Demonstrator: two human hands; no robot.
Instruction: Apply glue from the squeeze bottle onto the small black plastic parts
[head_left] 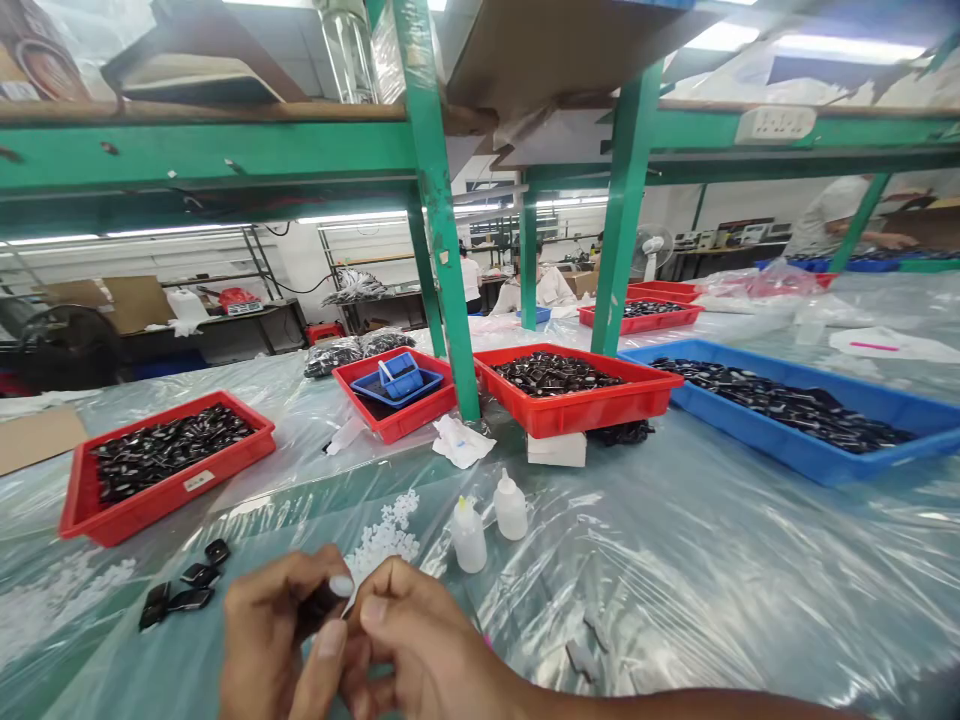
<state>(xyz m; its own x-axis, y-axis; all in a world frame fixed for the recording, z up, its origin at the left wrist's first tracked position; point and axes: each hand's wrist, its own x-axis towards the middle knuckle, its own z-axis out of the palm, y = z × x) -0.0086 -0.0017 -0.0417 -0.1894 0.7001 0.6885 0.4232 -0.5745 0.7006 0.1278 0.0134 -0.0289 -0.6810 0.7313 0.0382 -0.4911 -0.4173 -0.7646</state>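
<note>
My left hand point(274, 625) is closed around a small glossy black piece point(316, 606) with a whitish oval at its end. Close against it, my right hand point(427, 640) pinches with thumb and forefinger at a thin whitish sliver point(349, 602) beside the black piece; what else its fingers hold is hidden. Several similar loose black pieces point(191, 598) lie left of my hands. Just beyond my fingers spreads a heap of tiny white parts point(386, 535). Two white squeeze bottles, a nearer one point(469, 540) and a farther one point(511, 508), stand upright beyond my right hand.
Red trays of black pieces stand at the left point(232, 478) and centre point(592, 412); a blue tray point(810, 462) is at right. Another red tray point(394, 428) holds small blue trays. Green posts point(442, 220) rise from the plastic-covered table. Grey scraps point(581, 660) lie at lower right.
</note>
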